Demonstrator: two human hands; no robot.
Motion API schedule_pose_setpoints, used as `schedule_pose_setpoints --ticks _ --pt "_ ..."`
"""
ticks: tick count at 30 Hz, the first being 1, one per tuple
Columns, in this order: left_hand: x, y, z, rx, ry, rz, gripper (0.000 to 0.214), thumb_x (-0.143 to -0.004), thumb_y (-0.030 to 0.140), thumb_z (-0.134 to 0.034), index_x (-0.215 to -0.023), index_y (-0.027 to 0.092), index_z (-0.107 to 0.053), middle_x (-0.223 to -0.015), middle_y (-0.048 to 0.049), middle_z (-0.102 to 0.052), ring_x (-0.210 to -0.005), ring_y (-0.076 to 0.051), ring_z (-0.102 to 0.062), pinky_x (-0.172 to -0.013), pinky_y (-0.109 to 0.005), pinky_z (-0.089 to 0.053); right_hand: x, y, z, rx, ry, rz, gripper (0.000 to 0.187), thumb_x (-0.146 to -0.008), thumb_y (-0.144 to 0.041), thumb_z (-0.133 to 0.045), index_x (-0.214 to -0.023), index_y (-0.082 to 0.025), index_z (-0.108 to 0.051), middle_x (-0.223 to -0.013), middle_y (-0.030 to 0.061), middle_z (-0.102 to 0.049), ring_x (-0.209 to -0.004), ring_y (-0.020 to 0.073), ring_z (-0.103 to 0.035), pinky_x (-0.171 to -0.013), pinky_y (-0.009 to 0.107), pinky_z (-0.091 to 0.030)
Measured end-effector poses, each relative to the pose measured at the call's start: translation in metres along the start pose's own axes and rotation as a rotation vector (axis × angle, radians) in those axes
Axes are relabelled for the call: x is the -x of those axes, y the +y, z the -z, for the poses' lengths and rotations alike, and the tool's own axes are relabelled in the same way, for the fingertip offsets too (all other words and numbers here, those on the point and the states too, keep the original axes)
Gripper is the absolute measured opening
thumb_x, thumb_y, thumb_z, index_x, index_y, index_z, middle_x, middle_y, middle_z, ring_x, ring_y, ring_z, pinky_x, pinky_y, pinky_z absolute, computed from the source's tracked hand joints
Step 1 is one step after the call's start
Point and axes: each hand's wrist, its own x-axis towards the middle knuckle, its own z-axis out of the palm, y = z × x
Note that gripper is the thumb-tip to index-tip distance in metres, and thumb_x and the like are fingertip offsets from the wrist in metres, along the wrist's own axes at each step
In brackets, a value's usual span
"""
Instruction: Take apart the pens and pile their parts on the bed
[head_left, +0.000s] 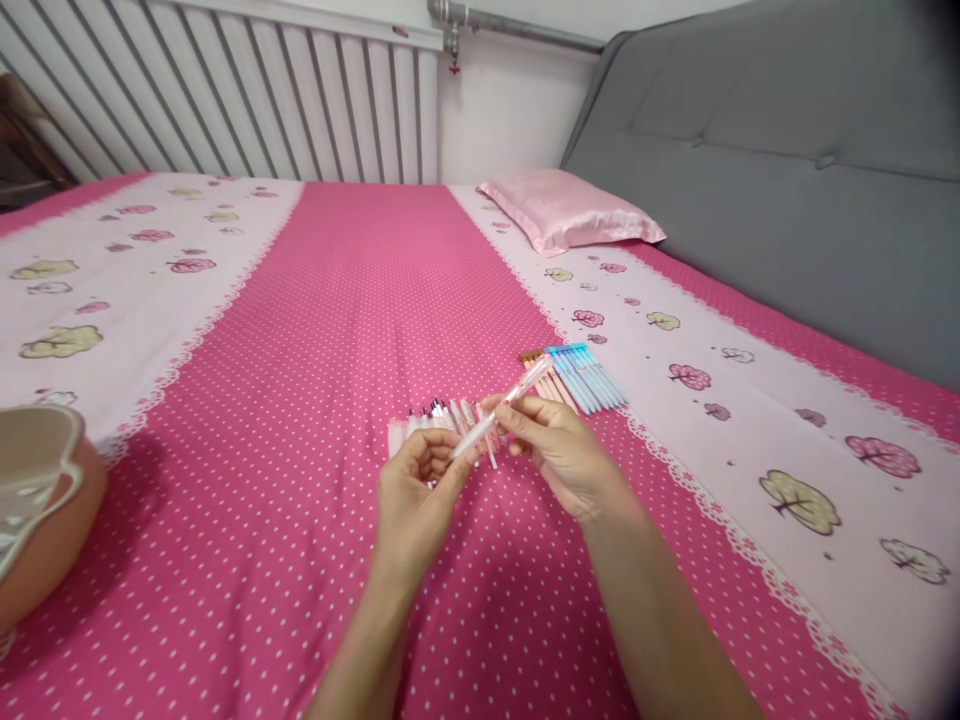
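Both hands hold one pale pink pen (501, 408) above a pink dotted bedsheet (315, 420). My left hand (416, 490) pinches its lower end, fingers closed. My right hand (551, 445) grips its middle, fingers closed round it. Under the hands lies a row of several pale pens (439, 418) with dark tips. Just beyond the right hand lie several orange-pink pens (546, 382) and a bunch of blue pens (589, 375), side by side.
A pink satin pillow (566, 208) lies at the far right against a grey padded headboard (787, 170). A tan heart-shaped container (37, 500) sits at the left edge. A white radiator (247, 95) runs along the far wall.
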Motion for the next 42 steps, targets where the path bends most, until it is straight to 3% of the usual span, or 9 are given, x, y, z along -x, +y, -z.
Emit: schedule_pose_setpoints --ticks 4,7,12,14,19,23,29,34,42 --pt "0.000 -0.003 0.002 0.104 -0.128 0.099 0.035 -0.081 0.042 -0.049 -0.064 0.013 -0.059 -0.050 -0.0006 -0.055 -0.046 -0.009 -0.049 -0.050 -0.021 -0.040 0.002 -0.003 -0.001 0.010 0.002 0.008 0.018 -0.069 -0.032 -0.068 -0.083 -0.021 -0.070 -0.070 -0.0012 -0.055 -0.058 0.0067 -0.040 -0.051 0.021 -0.031" --pt "-0.001 -0.005 0.003 0.156 -0.132 0.148 0.043 -0.083 0.047 -0.042 -0.063 0.012 -0.058 -0.051 -0.0021 -0.056 -0.045 -0.010 -0.051 -0.050 -0.022 -0.041 0.002 -0.004 -0.002 -0.001 -0.001 0.002 0.018 -0.069 -0.031 -0.067 -0.083 -0.021 -0.069 -0.070 -0.0013 -0.055 -0.058 0.0065 -0.040 -0.052 0.020 -0.031" --pt "0.000 -0.002 0.002 0.036 -0.014 0.009 0.036 -0.066 0.039 -0.068 -0.091 0.016 -0.058 -0.069 -0.0002 -0.061 -0.061 -0.010 -0.055 -0.057 -0.021 -0.043 0.001 -0.003 -0.002 -0.015 0.011 0.000 0.018 -0.069 -0.031 -0.068 -0.083 -0.020 -0.069 -0.068 -0.0015 -0.053 -0.057 0.0067 -0.039 -0.051 0.021 -0.030" --pt "0.000 -0.001 0.001 -0.028 0.035 -0.011 0.039 -0.059 0.032 -0.074 -0.090 0.015 -0.059 -0.072 -0.0009 -0.062 -0.062 -0.011 -0.055 -0.056 -0.022 -0.044 0.001 -0.003 -0.001 -0.014 0.011 0.001 0.018 -0.069 -0.032 -0.068 -0.083 -0.020 -0.069 -0.069 -0.0014 -0.053 -0.057 0.0068 -0.039 -0.051 0.021 -0.030" --pt "0.000 0.000 0.002 -0.009 -0.015 0.019 0.024 -0.071 0.036 -0.064 -0.079 0.013 -0.062 -0.063 -0.0007 -0.060 -0.054 -0.009 -0.051 -0.051 -0.021 -0.040 0.001 -0.003 0.000 -0.007 0.005 0.023 0.019 -0.070 -0.032 -0.067 -0.085 -0.020 -0.069 -0.070 -0.0012 -0.053 -0.058 0.0066 -0.040 -0.051 0.020 -0.033" --pt "0.001 0.001 0.002 0.107 -0.100 0.087 0.032 -0.078 0.042 -0.052 -0.064 0.014 -0.060 -0.051 0.0000 -0.056 -0.047 -0.009 -0.049 -0.051 -0.021 -0.039 0.002 -0.004 -0.001 -0.037 0.001 0.020 0.018 -0.070 -0.031 -0.067 -0.084 -0.020 -0.069 -0.070 -0.0015 -0.054 -0.058 0.0062 -0.042 -0.050 0.019 -0.034" --pt "-0.001 0.001 0.004 0.245 -0.056 0.270 0.049 -0.079 0.053 -0.045 -0.050 0.014 -0.053 -0.042 -0.0006 -0.053 -0.038 -0.008 -0.045 -0.045 -0.020 -0.036 0.002 -0.011 0.000 -0.182 0.071 -0.017 0.016 -0.069 -0.027 -0.068 -0.083 -0.018 -0.067 -0.075 0.0004 -0.060 -0.064 0.0066 -0.052 -0.049 0.015 -0.039" --pt "0.000 0.002 0.003 0.189 -0.033 0.216 0.044 -0.078 0.048 -0.049 -0.051 0.015 -0.054 -0.042 -0.0001 -0.052 -0.038 -0.008 -0.045 -0.045 -0.020 -0.036 0.002 -0.013 -0.002 -0.301 0.089 -0.043 0.015 -0.073 -0.027 -0.065 -0.084 -0.018 -0.063 -0.079 0.0020 -0.065 -0.062 0.0069 -0.059 -0.047 0.013 -0.043" --pt "-0.004 -0.003 0.010 0.160 -0.020 0.202 0.045 -0.078 0.050 -0.048 -0.053 0.014 -0.053 -0.044 -0.0001 -0.052 -0.039 -0.008 -0.045 -0.045 -0.021 -0.035 -0.001 -0.018 0.022 -0.296 0.345 0.157 0.019 -0.070 -0.032 -0.067 -0.082 -0.018 -0.060 -0.067 -0.0026 -0.059 -0.052 0.0048 -0.054 -0.042 0.013 -0.041"
